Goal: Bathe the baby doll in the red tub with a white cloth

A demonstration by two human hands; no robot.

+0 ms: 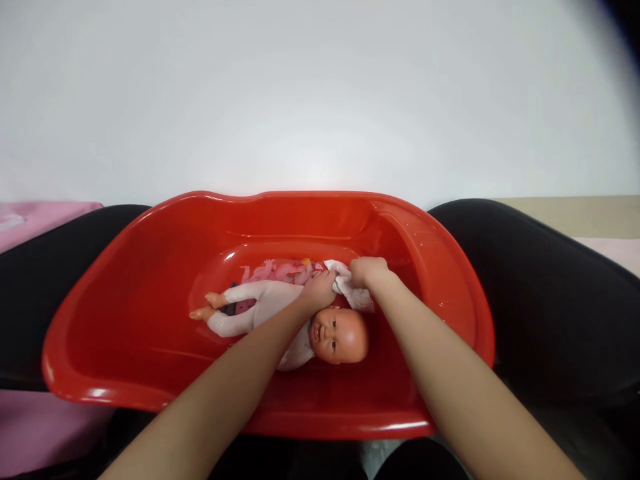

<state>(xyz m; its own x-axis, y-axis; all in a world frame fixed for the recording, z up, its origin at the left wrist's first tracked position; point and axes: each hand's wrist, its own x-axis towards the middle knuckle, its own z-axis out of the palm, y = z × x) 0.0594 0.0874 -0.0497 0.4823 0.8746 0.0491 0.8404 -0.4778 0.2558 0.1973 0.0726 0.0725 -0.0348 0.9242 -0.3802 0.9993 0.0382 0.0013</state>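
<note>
A baby doll [280, 300] in white clothing lies on its back in a red baby bathtub [125, 300], its bald head to the right and bare feet to the left. My right hand [369, 270] is closed on a white cloth [355, 293] just above the doll's head. Beside it, my left hand [320, 291] rests by the doll's shoulder, its fingers curled at the left edge of the same cloth. My left forearm crosses over the doll's chest and hides part of it. Whether the cloth encloses the doll's arm, I cannot tell.
Black chair-like supports [540, 300] stand at both ends of the tub. A pink covering [55, 220] shows at the far left, and a pale wall [300, 100] rises behind. A printed picture [270, 270] marks the tub's bottom.
</note>
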